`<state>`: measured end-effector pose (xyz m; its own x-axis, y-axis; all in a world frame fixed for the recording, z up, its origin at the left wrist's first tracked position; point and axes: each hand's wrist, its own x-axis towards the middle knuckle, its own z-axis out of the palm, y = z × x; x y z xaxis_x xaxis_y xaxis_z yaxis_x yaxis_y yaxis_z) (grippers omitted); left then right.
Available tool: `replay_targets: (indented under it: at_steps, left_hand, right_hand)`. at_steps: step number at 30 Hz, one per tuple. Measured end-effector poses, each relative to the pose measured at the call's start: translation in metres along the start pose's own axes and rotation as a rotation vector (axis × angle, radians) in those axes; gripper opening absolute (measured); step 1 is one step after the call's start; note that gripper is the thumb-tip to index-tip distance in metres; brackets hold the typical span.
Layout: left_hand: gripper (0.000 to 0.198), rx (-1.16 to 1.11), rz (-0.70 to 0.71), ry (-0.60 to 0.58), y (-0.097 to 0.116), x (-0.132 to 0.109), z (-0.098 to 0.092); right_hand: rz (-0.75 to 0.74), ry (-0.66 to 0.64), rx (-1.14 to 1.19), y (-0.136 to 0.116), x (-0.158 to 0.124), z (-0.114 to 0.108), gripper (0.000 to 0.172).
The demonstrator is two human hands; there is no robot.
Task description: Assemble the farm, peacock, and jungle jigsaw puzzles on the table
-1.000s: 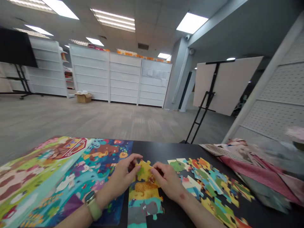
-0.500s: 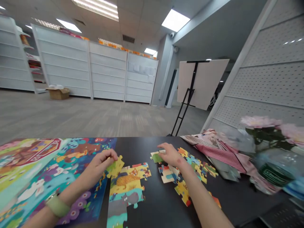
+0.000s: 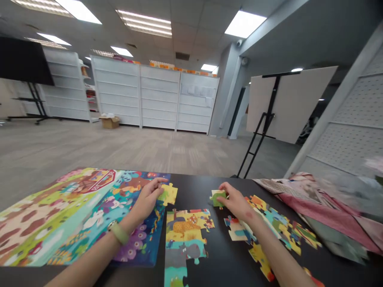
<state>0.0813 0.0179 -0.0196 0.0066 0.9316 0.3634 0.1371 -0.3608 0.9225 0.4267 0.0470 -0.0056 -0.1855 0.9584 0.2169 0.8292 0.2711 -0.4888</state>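
Observation:
A yellow-green jigsaw puzzle piece (image 3: 169, 194) is pinched in the fingers of my left hand (image 3: 149, 200), just beyond the upper left corner of a joined puzzle section (image 3: 187, 229). That section shows a leopard and a grey hippo and lies flat on the dark table. Across the gap, my right hand (image 3: 236, 201) has its thumb and fingers closed on a green puzzle piece (image 3: 217, 198). Under and beside my right forearm lie several loose puzzle pieces (image 3: 275, 223), partly hidden by the arm. A blue-and-white puzzle piece (image 3: 237, 230) sits nearest that hand.
Colourful picture sheets (image 3: 98, 223) cover the left of the dark table (image 3: 206, 255). A pink and grey cloth bundle (image 3: 326, 207) lies at the right. Beyond the table stand an easel with a board (image 3: 299, 107), white shelves (image 3: 158, 99) and a cardboard box (image 3: 110, 122).
The view has turned left, shifting everything rightward. My right fingers have closed on the green piece. My left hand has moved its piece slightly farther from the joined section.

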Motion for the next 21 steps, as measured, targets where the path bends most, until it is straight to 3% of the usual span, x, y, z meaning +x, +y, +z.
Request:
replay_targets:
  at_steps: [4,13,21]
  left_hand:
    - [0.027,-0.001,-0.013,0.057,-0.007,0.007,-0.007]
    - [0.032,-0.027,0.018,-0.048,-0.010,0.004,0.001]
    - [0.028,0.009,0.002,-0.099,0.001,-0.001,0.003]
  right_hand:
    - [-0.045,0.060,0.033,-0.008,0.001,0.008,0.021]
    - [-0.061,0.083,0.032,-0.009,0.000,0.017,0.026]
    - [-0.015,0.095,0.041,-0.012,0.000,0.017,0.023]
